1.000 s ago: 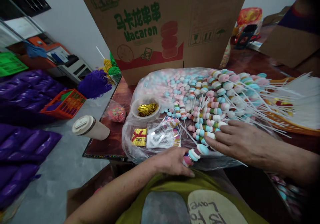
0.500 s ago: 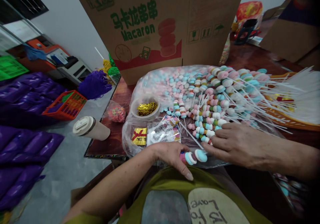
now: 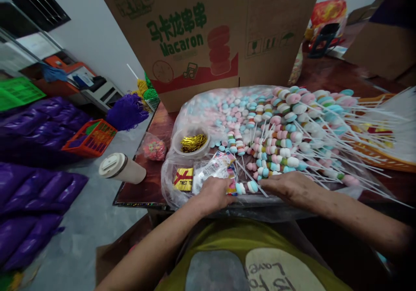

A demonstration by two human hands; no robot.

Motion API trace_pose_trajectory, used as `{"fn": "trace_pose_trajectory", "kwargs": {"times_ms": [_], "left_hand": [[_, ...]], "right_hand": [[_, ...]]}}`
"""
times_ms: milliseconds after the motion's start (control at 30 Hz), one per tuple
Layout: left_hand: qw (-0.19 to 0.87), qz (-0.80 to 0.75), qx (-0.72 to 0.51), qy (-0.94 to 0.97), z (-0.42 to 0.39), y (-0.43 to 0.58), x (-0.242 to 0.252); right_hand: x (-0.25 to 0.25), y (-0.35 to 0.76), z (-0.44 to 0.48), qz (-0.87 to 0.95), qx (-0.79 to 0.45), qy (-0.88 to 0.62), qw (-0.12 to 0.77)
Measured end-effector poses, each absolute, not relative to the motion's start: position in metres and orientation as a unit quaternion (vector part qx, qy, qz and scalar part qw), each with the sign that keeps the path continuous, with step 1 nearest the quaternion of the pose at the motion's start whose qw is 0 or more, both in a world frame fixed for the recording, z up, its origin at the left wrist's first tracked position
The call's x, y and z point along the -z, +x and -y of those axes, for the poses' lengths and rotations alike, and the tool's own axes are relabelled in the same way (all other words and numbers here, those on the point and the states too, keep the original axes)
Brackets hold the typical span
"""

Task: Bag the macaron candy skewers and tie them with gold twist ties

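Low over the front of the plastic bag, my left hand (image 3: 216, 192) is curled, its fingertips partly hidden. A short row of blue and white marshmallows (image 3: 247, 187) sticks out from its fingers; any stick inside them is hidden. My right hand (image 3: 290, 188) lies flat with fingers stretched left, its fingertips close to those marshmallows and to a white stick. Just beyond it, several finished marshmallow skewers (image 3: 281, 152) in pink, white, blue and green lie in a pile, sticks pointing right. Beside my left hand are printed clear packets (image 3: 211, 169) and a gold twist-tie pack (image 3: 183, 179).
A bowl of gold twist ties (image 3: 194, 143) stands on the clear bag of loose marshmallows (image 3: 224, 109). Behind rises a large carton (image 3: 221, 70). At left are a lidded cup (image 3: 130, 172) and a small candy bag (image 3: 154, 148). An orange basket (image 3: 383, 154) holds white sticks.
My left hand has moved forward and slightly left, bringing the marshmallows away from my body. My right hand has drawn back off the skewer pile, and its fingers have flattened.
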State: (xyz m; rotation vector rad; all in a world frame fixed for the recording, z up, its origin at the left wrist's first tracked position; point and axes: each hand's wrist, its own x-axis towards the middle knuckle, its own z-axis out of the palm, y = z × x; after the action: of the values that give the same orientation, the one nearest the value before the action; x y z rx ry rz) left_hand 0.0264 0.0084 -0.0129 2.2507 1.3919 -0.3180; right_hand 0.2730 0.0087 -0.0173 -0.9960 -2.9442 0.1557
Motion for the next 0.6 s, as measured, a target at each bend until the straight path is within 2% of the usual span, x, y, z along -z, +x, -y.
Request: {"fn": "trace_pose_trajectory", "kwargs": {"times_ms": [167,300,400,500,600], "left_hand": [[0.510,-0.366,0.084,0.774,-0.018,0.021,0.002],[0.665,-0.326,-0.006,0.672,-0.015,0.024,0.007],[0.644,-0.362,-0.045,0.672,-0.011,0.028,0.011],[0.575,-0.397,-0.040,0.714,-0.006,0.032,0.012],[0.570,-0.389,-0.031,0.723,-0.001,0.039,0.014]], "right_hand": [[-0.002,0.279,-0.011,0.957,0.186,-0.211,0.068],[-0.013,0.276,-0.008,0.953,0.221,-0.193,0.074],[-0.011,0.272,-0.003,0.956,0.199,-0.202,0.073],[-0.009,0.268,0.002,0.961,0.162,-0.209,0.077],[-0.009,0.263,0.004,0.966,0.138,-0.208,0.071]]}}
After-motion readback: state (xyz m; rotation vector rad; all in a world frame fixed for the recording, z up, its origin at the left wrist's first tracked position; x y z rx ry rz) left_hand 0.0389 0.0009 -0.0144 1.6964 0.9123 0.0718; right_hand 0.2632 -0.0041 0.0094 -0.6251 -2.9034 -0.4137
